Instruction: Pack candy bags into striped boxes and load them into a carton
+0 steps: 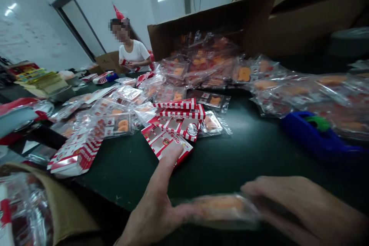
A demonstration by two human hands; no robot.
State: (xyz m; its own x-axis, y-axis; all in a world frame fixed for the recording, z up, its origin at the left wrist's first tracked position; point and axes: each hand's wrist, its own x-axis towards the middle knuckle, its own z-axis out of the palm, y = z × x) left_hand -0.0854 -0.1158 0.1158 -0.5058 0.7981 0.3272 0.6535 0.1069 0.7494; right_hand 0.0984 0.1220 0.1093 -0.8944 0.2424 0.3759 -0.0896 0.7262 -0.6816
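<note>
Low in front of me, a clear plastic packet with an orange piece inside is smeared by motion. My right hand closes on its right end. My left hand has its thumb and forefinger spread apart. Its thumb reaches the packet's left end; whether it presses there I cannot tell. The forefinger extends over the nearest red-and-white striped carton, a flat one with windows. More striped cartons overlap just behind it.
Packets with orange pieces heap before a large cardboard box. A blue tape dispenser stands right. Folded cartons lie left, above an open box of packets. Across the dark green table is a person in white.
</note>
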